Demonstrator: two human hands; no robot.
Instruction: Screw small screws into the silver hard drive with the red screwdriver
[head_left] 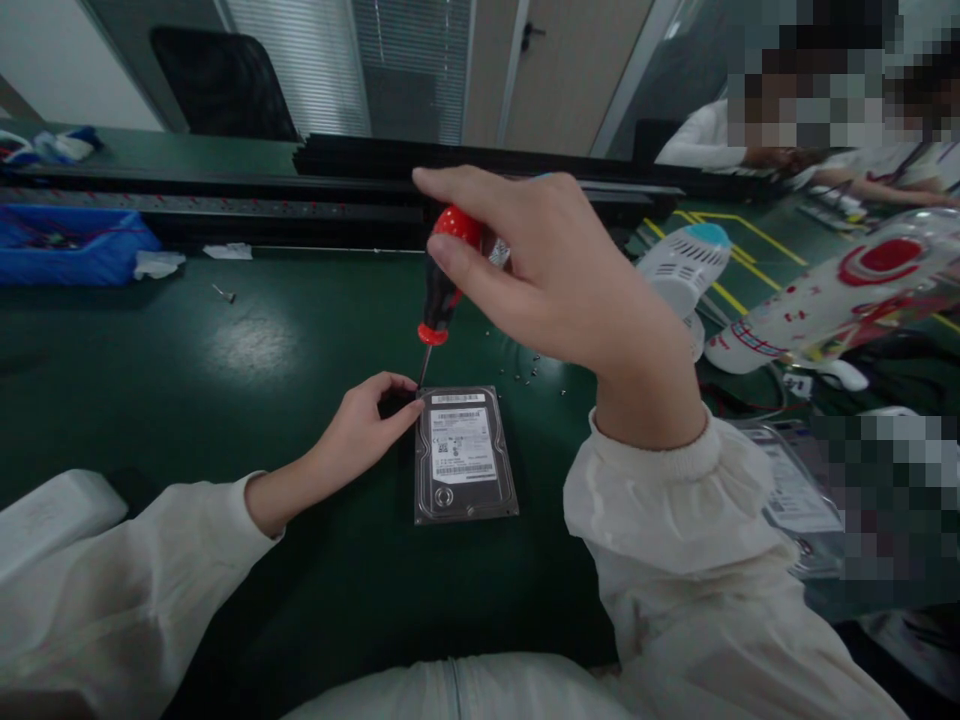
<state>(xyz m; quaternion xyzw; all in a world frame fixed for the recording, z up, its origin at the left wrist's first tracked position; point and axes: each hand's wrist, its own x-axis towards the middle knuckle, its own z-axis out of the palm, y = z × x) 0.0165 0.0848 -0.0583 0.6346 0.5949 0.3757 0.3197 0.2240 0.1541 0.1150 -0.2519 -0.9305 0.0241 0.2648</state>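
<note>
A hard drive (465, 450) with a white label lies flat on the dark green table. My right hand (536, 265) is closed round the red and black handle of a screwdriver (439, 290), which stands nearly upright. Its tip meets the drive's far left corner. At that same corner is my left hand (375, 415), thumb on the drive's left edge and index finger beside the screwdriver tip; whether it pinches anything small there is hidden. Several small screws (534, 372) are scattered beyond the drive, to the right.
A blue bin (75, 245) stands at the far left, near a loose screw-like piece (223, 293). On the right are a white fan (686, 265), a bottle (810, 300), cables and another drive (799, 490). Black rails (360, 225) cross the back. Other people sit at the far right.
</note>
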